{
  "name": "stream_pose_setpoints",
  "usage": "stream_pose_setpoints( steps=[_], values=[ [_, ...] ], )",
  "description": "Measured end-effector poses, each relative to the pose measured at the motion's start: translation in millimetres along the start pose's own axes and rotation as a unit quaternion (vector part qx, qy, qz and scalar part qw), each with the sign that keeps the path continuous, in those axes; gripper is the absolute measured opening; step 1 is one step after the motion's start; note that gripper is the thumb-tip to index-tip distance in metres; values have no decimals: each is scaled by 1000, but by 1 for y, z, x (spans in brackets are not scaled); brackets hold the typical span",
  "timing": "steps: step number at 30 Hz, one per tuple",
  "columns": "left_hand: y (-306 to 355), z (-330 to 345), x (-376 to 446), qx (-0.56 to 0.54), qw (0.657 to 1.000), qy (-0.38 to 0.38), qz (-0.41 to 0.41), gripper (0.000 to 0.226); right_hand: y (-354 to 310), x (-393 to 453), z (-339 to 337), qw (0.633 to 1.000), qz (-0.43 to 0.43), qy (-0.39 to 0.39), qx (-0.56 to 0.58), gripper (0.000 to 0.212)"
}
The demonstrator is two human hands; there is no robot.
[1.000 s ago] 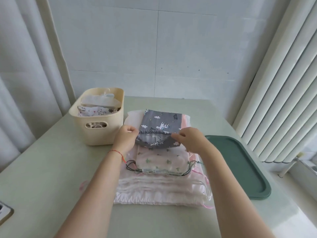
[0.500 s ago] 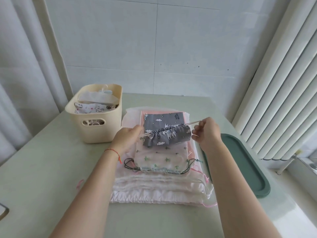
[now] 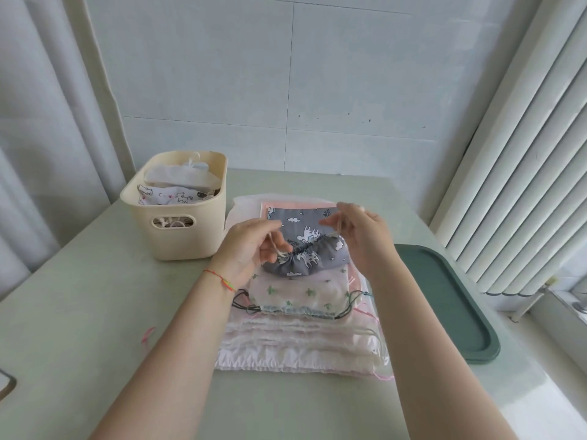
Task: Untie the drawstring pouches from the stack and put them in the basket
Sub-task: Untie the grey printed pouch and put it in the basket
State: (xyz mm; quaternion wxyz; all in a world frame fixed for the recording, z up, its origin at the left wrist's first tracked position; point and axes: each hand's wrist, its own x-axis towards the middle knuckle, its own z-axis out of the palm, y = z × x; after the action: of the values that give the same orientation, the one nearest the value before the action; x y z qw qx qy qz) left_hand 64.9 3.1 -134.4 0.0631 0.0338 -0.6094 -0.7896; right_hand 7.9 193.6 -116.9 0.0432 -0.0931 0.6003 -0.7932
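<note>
From the head view, we are pinching the pale cords of the grey cartoon-print drawstring pouch (image 3: 305,249) atop the pastel fabric stack (image 3: 301,338), left hand (image 3: 251,246) and right hand (image 3: 359,233) gripping, likely loosening next before the cream plastic basket (image 3: 181,236).

grey pouch (image 3: 306,255) cinched atop stack (image 3: 298,338) — basket (image 3: 181,230) left
</note>
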Motion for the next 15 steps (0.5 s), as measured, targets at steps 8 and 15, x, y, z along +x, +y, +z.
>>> stream_pose_setpoints(
  steps=[8,15],
  values=[
    [-6,-11,5,309,947,66,60,31,4,-8,8,970,-13,17,-243,28],
    [-6,-7,5,412,896,114,124,33,10,-7,12,872,-101,7,-478,14]
  ],
)
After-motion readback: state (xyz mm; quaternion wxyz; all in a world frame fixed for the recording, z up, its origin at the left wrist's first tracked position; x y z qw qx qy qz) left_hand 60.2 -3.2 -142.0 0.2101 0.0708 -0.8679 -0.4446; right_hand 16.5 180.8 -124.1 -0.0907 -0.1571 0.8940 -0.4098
